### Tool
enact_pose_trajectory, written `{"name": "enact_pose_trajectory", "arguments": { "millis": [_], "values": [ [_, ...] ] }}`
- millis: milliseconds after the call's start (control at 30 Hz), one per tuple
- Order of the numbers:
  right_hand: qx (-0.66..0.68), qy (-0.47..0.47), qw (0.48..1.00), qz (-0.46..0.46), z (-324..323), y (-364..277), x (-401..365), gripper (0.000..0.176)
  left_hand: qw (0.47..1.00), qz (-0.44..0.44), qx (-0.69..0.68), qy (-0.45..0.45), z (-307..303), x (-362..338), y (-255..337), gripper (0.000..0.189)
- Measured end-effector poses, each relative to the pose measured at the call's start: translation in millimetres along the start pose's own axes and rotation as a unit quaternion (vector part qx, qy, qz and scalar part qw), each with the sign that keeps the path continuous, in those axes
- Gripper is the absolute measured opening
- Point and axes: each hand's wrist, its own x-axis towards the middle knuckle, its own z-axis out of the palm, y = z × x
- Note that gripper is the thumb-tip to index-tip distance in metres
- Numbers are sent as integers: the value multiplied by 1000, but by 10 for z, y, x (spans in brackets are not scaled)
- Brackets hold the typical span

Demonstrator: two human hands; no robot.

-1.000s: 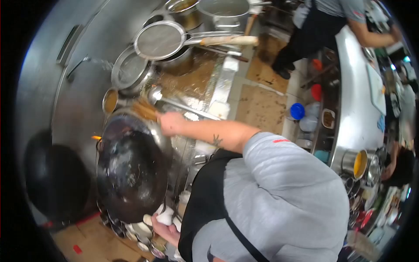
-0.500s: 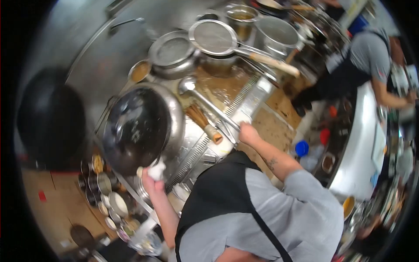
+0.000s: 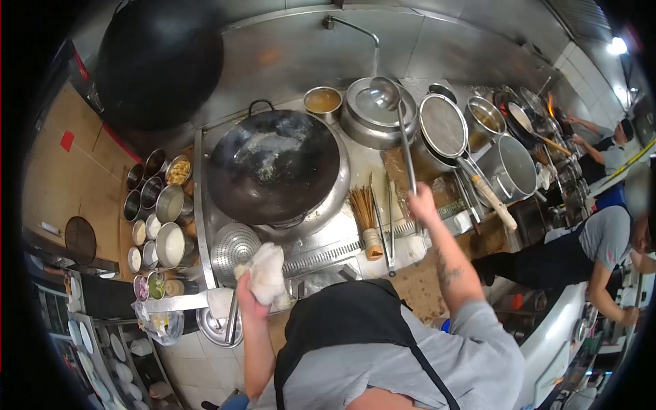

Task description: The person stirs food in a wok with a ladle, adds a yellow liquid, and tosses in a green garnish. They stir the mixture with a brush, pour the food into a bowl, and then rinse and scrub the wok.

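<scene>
My right hand (image 3: 424,205) is closed round the long handle of a steel ladle (image 3: 408,154). The ladle's bowl is above a round steel pot (image 3: 352,123) under the wall tap (image 3: 355,31), from which a thin stream seems to run. In my left hand (image 3: 253,299) is a bunched white cloth (image 3: 265,273), apart from the wok. The black wok (image 3: 277,171) rests on the steel burner ring, with wet, pale traces inside. Just beside the cloth lies a perforated skimmer (image 3: 234,249). Between wok and right hand are a bamboo brush (image 3: 369,225) and metal tongs (image 3: 388,242).
Several small metal pots of ingredients (image 3: 171,205) stand at left. A bowl of brown liquid (image 3: 322,101) sits behind the wok. A wooden-handled strainer (image 3: 444,126) and a deep pot (image 3: 514,167) are at right. A co-worker (image 3: 581,246) stands at far right.
The view has turned and levelled. My right hand has carried the ladle from beside the brush to over the pot at the tap. My left hand and cloth have come away from the wok's rim.
</scene>
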Motion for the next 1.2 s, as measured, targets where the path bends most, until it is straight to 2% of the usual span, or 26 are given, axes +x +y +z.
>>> {"name": "enact_pose_trajectory", "arguments": {
  "millis": [33, 67, 133, 167, 200, 233, 267, 300, 333, 367, 400, 467, 533, 600, 633, 700, 767, 833, 900, 933, 967, 1033, 1133, 1200],
  "values": [
    [-67, 22, 997, -21, -5, -202, 246, 28, 1000, 13, 2, 6, -40, -120, 11, 52],
    [-155, 40, 985, -63, 69, -29, 702, 37, 999, 27, -17, 28, -132, -209, 14, 52],
    [-212, 66, 974, -44, 184, -587, 826, 34, 995, 47, -51, 65, -356, -371, -8, 52],
    [-273, -34, 961, 15, 171, -990, 841, 30, 994, 51, -54, 74, -473, -455, -51, 52],
    [-295, -42, 954, 21, 343, -723, 1310, 29, 995, 49, -50, 77, -567, -500, -72, 53],
    [-143, -68, 986, 51, 386, -806, 1378, 23, 995, 71, -16, 62, -507, -583, -121, 52],
    [31, -83, 992, 92, 420, -915, 1434, 16, 992, 76, -11, 96, -405, -653, -153, 51],
    [182, -89, 970, 136, 445, -1026, 1495, 10, 987, 59, 81, 123, -850, -556, -135, 53],
    [302, -165, 939, -20, 514, -753, 1830, 11, 977, 45, 150, 147, -1011, -469, -119, 52],
    [434, -272, 846, -147, 575, -464, 2168, 18, 974, 36, 179, 134, -902, -351, -106, 51],
    [540, -268, 796, -47, 595, -649, 2049, 10, 971, 26, 207, 119, -787, -233, -103, 50],
    [743, -189, 627, 138, 613, -1081, 1713, 32, 963, 5, 257, 81, -566, 29, -66, 49],
    [795, -286, 528, 87, 629, -1127, 1672, 24, 952, -17, 304, 36, -328, 313, -20, 47],
    [698, -258, 665, -58, 781, -1215, 1740, 26, 940, -33, 341, -6, -139, 571, 26, 46],
    [718, -271, 633, 101, 747, -1331, 1735, 27, 933, -41, 355, -28, -58, 688, 43, 45],
    [794, -207, 547, 167, 434, -1857, 808, 28, 922, -58, 377, -69, 98, 917, 59, 44],
    [830, -246, 468, 177, 376, -2037, 266, 29, 909, -69, 397, -106, 231, 1080, 49, 43],
    [754, -254, 580, 176, 228, -2135, -249, 29, 900, -78, 407, -137, 344, 1225, 42, 42],
    [725, -339, 559, 215, 73, -2111, -669, 30, 892, -86, 412, -163, 388, 1346, 33, 42],
    [713, -347, 575, 201, 115, -2053, -775, 30, 889, -89, 413, -174, 395, 1407, 34, 41],
    [723, -350, 551, 226, 45, -2040, -1003, 30, 887, -92, 414, -181, 418, 1433, 21, 41],
    [710, -371, 559, 212, 74, -1889, -1255, 30, 885, -95, 415, -188, 424, 1478, 19, 41],
    [661, -382, 611, 207, 162, -1640, -1545, 27, 883, -90, 417, -196, 397, 1563, 83, 41],
    [582, -338, 719, 174, 126, -1575, -1818, 22, 881, -82, 418, -207, 347, 1634, 139, 41]
  ]
}}
